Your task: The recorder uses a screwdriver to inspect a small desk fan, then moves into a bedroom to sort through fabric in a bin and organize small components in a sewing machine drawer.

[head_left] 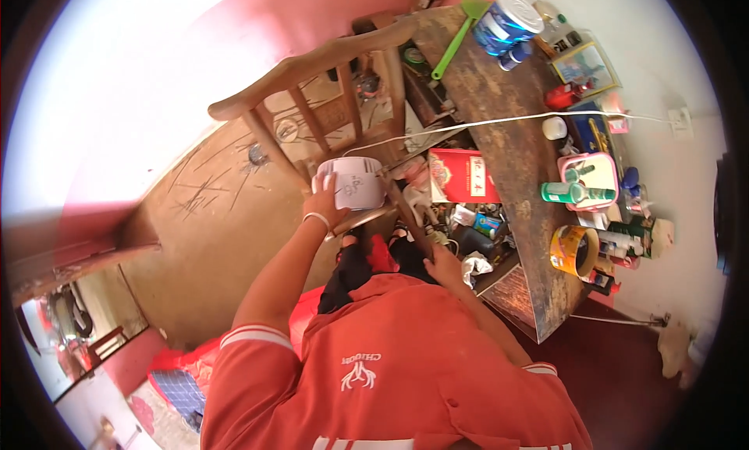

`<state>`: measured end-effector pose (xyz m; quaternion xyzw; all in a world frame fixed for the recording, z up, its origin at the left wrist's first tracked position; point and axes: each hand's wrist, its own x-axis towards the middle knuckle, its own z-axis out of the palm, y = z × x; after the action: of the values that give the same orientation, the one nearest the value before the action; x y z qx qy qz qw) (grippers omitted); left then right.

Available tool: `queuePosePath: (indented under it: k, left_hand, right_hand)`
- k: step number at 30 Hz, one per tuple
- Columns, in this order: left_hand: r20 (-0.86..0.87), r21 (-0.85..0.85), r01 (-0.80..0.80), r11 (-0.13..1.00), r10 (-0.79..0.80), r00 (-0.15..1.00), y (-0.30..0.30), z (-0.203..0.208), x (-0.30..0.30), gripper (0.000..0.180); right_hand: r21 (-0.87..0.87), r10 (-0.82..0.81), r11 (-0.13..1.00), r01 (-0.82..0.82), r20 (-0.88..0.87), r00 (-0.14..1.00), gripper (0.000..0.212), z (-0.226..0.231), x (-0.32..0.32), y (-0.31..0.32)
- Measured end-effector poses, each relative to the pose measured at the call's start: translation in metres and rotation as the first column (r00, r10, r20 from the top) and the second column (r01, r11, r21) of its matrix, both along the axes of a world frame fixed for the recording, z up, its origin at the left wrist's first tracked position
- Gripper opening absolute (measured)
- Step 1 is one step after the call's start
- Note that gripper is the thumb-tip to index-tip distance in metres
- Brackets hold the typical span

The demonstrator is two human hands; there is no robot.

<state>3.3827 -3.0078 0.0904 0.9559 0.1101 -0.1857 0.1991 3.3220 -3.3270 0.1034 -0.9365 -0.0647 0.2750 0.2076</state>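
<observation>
A pale white plastic appliance (pixel 355 182) with rounded corners, vent slots and dark handwriting rests at the seat of a wooden chair (pixel 300 66). My left hand (pixel 331 207) grips its left corner, fingers along the side and thumb at the near edge. To the right, an open drawer full of clutter has a wooden front edge (pixel 412 221). My right hand (pixel 443 264) is closed on the near end of that edge; its fingertips are partly hidden. In the drawer lies a red booklet (pixel 460 175) with a white label.
A worn wooden table (pixel 499 99) carries a green swatter (pixel 456 40), a blue tub (pixel 507 25), a pink-framed mirror (pixel 591 181) and a yellow roll-shaped container (pixel 575 249). A white cord (pixel 499 123) stretches from near the appliance to a wall socket (pixel 680 124). Thin sticks (pixel 207 193) lie on the floor.
</observation>
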Motion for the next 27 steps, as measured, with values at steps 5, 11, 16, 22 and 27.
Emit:
queuePosePath:
  k: [5, 11, 16, 22, 27]
  left_hand:
    - [-0.159, 0.070, 0.287, 0.955, -0.273, 0.949, 0.003, -0.013, 0.025, 0.103]
    - [-0.235, 0.044, 0.498, 0.866, -0.475, 0.848, 0.002, -0.011, 0.061, 0.117]
    - [-0.262, -0.081, 0.470, 0.879, -0.474, 0.841, 0.003, -0.008, 0.092, 0.104]
    - [-0.235, -0.051, 0.414, 0.909, -0.414, 0.880, 0.007, -0.014, 0.098, 0.083]
    - [-0.283, -0.072, 0.458, 0.886, -0.459, 0.842, 0.018, -0.018, 0.070, 0.069]
  right_hand:
    - [0.016, 0.037, 0.999, -0.037, 0.026, 0.999, 0.049, -0.005, -0.001, -0.004]
    - [0.000, 0.045, 0.999, -0.045, -0.004, 0.999, 0.052, -0.005, 0.000, -0.003]
    - [-0.004, 0.031, 1.000, -0.031, 0.005, 1.000, 0.052, -0.005, -0.001, -0.002]
    - [-0.001, -0.001, 1.000, 0.001, 0.026, 1.000, 0.047, 0.001, -0.003, 0.006]
    - [0.015, -0.073, 0.997, 0.073, -0.003, 0.997, 0.043, 0.014, 0.000, 0.012]
